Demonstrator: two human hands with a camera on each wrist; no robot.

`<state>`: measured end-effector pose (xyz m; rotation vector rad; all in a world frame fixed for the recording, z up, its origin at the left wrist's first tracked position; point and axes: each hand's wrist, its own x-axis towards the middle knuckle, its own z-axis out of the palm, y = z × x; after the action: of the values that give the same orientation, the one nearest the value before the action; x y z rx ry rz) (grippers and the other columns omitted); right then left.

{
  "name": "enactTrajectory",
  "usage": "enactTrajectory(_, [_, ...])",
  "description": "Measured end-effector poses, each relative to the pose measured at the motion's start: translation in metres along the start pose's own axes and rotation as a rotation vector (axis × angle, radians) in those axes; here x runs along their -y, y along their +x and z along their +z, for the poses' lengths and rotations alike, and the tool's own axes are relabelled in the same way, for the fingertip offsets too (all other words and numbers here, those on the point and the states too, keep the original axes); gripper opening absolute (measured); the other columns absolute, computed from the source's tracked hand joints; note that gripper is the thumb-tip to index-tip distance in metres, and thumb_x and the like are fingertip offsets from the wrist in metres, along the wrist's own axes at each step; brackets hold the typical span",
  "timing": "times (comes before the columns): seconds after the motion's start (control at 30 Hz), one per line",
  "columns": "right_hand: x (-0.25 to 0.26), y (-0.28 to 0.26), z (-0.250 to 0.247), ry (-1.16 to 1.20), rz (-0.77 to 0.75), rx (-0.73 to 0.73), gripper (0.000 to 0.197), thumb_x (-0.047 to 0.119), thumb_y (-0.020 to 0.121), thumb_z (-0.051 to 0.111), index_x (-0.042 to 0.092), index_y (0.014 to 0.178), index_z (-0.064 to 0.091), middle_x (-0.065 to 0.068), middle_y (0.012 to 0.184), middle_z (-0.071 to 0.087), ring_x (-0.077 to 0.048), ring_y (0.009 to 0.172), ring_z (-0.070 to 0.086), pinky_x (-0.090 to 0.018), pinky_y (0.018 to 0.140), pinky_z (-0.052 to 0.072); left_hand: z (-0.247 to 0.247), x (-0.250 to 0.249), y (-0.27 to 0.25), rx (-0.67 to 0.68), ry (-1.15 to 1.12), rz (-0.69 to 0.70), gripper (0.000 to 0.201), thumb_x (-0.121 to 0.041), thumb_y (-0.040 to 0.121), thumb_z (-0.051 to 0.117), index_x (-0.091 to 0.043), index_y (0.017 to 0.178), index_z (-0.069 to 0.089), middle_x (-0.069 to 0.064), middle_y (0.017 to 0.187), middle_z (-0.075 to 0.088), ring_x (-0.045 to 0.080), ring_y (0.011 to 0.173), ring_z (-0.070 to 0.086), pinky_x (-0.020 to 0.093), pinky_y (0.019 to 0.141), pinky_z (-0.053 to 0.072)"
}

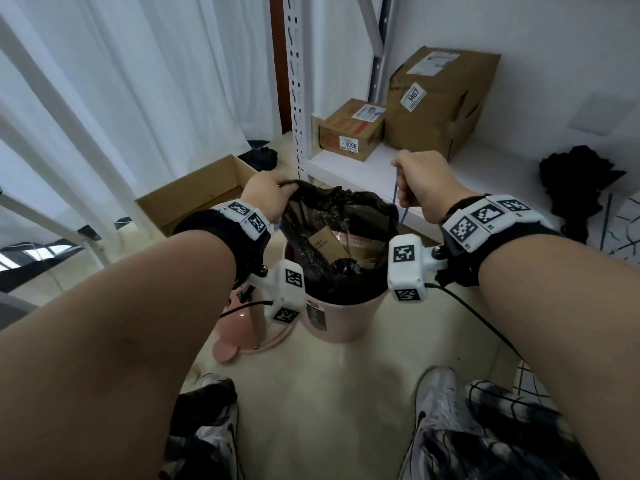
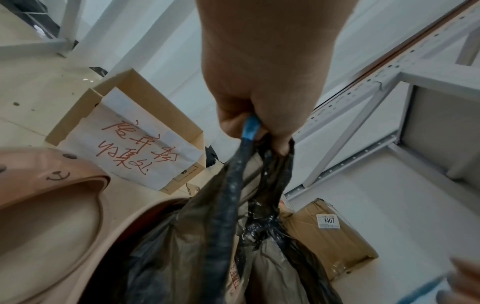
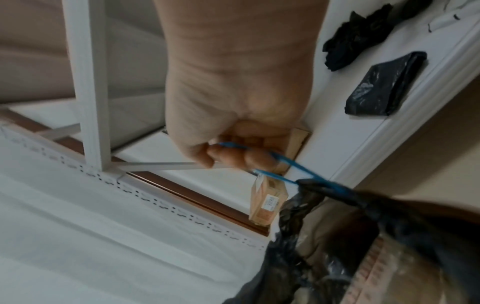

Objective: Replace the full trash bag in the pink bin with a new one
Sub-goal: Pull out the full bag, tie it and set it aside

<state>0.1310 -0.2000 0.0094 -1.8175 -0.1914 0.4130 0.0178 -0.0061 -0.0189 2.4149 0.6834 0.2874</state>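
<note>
Pink bin (image 1: pixel 341 315) on floor, full black trash bag (image 1: pixel 337 233) still inside. Left hand (image 1: pixel 265 199) grips bag rim above bin; right hand (image 1: pixel 424 181) pinches blue drawstring (image 1: pixel 398 202). Cinching underway; lift-out and new bag remain.

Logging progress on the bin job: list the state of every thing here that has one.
black trash bag: still in the bin, mouth open, full.
blue drawstring: pulled out, taut.
left hand: grips the bag's rim and drawstring.
right hand: grips the drawstring.
pink bin: upright, lid off.
pink lid: beside the bin.
folded black bag: on the shelf, unused.
</note>
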Motion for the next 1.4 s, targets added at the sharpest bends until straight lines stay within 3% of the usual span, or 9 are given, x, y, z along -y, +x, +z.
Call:
enactTrajectory(0.13, [0.000, -0.001, -0.005, -0.233, -0.180, 0.049, 0.005, 0.013, 0.087, 0.054, 0.011, 0.082, 0.055, -0.007, 0.066, 0.040, -0.018, 0.050, 0.035, -0.023, 0.044, 0.033, -0.003, -0.003, 0.002, 0.105, -0.164, -0.111, 0.030, -0.026, 0.084, 0.068, -0.001, 0.099, 0.062, 0.011, 0.084, 0.061, 0.024, 0.075, 0.058, 0.036, 0.070, 0.050])
enactTrajectory(0.27, [-0.010, -0.007, -0.014, -0.792, -0.030, 0.333, 0.077, 0.027, 0.085, 0.066, 0.017, 0.148, 0.023, 0.003, 0.099, 0.049, -0.015, 0.070, 0.053, -0.026, 0.062, 0.045, -0.019, -0.010, -0.008, 0.495, 0.307, -0.235, 0.045, -0.046, 0.076, 0.072, -0.003, 0.073, 0.062, 0.003, 0.047, 0.056, 0.017, 0.047, 0.048, 0.025, 0.051, 0.035])
enactTrajectory(0.33, [-0.012, -0.015, -0.019, -0.977, 0.123, 0.441, 0.077, 0.033, 0.081, 0.071, 0.010, 0.143, 0.032, 0.000, 0.086, 0.056, -0.018, 0.059, 0.052, -0.028, 0.057, 0.042, -0.024, -0.018, -0.017, 0.533, 0.561, -0.224, 0.045, -0.047, 0.081, 0.067, -0.008, 0.061, 0.055, -0.003, 0.037, 0.053, 0.013, 0.041, 0.048, 0.025, 0.054, 0.036])
enactTrajectory(0.43, [-0.010, -0.022, -0.025, -1.333, 0.104, 0.488, 0.036, 0.045, 0.074, 0.074, 0.010, 0.083, 0.070, -0.003, 0.068, 0.062, -0.018, 0.059, 0.053, -0.026, 0.061, 0.042, -0.031, -0.027, -0.026, 0.572, 0.678, -0.208, 0.047, -0.047, 0.087, 0.059, -0.010, 0.059, 0.051, -0.003, 0.037, 0.050, 0.014, 0.047, 0.041, 0.024, 0.054, 0.033])
enactTrajectory(0.7, [0.023, -0.028, 0.000, -0.808, -0.226, 0.204, 0.033, 0.021, 0.096, 0.045, 0.006, 0.074, 0.066, 0.006, 0.041, 0.057, -0.009, 0.056, 0.050, -0.018, 0.055, 0.037, -0.041, -0.034, -0.021, 0.086, -0.114, -0.074, 0.042, -0.032, 0.094, 0.049, -0.013, 0.057, 0.044, 0.005, 0.058, 0.041, 0.016, 0.050, 0.038, 0.026, 0.052, 0.033])
enactTrajectory(0.83, [0.042, -0.032, 0.008, -0.576, -0.358, 0.104, 0.038, 0.024, 0.095, 0.047, 0.010, 0.065, 0.064, -0.001, 0.062, 0.062, -0.004, 0.047, 0.051, -0.017, 0.055, 0.037, -0.037, -0.035, -0.020, -0.054, -0.301, 0.063, 0.039, -0.033, 0.095, 0.051, -0.013, 0.062, 0.058, 0.010, 0.069, 0.058, 0.017, 0.062, 0.052, 0.033, 0.069, 0.047])
enactTrajectory(1.07, [0.051, -0.033, 0.007, -0.780, -0.427, -0.026, 0.039, 0.025, 0.092, 0.046, -0.004, 0.073, 0.064, -0.017, 0.081, 0.068, -0.021, 0.064, 0.053, -0.028, 0.056, 0.039, -0.039, -0.058, -0.024, 0.073, -0.599, 0.105, 0.022, -0.022, 0.096, 0.051, -0.011, 0.081, 0.062, 0.000, 0.077, 0.067, 0.011, 0.069, 0.061, 0.020, 0.069, 0.049])
enactTrajectory(1.23, [0.059, -0.044, 0.006, -0.400, -0.476, -0.014, 0.039, 0.022, 0.087, 0.060, -0.015, 0.079, 0.067, -0.021, 0.065, 0.055, -0.017, 0.066, 0.048, -0.026, 0.062, 0.036, -0.043, -0.072, -0.027, 0.131, -0.620, 0.063, 0.015, -0.012, 0.095, 0.052, -0.009, 0.083, 0.060, 0.004, 0.075, 0.064, -0.001, 0.043, 0.056, 0.008, 0.046, 0.045])
enactTrajectory(1.4, [0.066, -0.062, 0.009, -0.274, -0.442, 0.083, 0.035, 0.014, 0.081, 0.060, -0.020, 0.087, 0.063, -0.038, 0.082, 0.055, -0.019, 0.074, 0.044, -0.035, 0.066, 0.039, -0.049, -0.096, -0.040, 0.197, -0.579, 0.187, 0.012, -0.015, 0.094, 0.054, -0.015, 0.091, 0.066, 0.000, 0.086, 0.067, 0.005, 0.066, 0.061, 0.011, 0.058, 0.045])
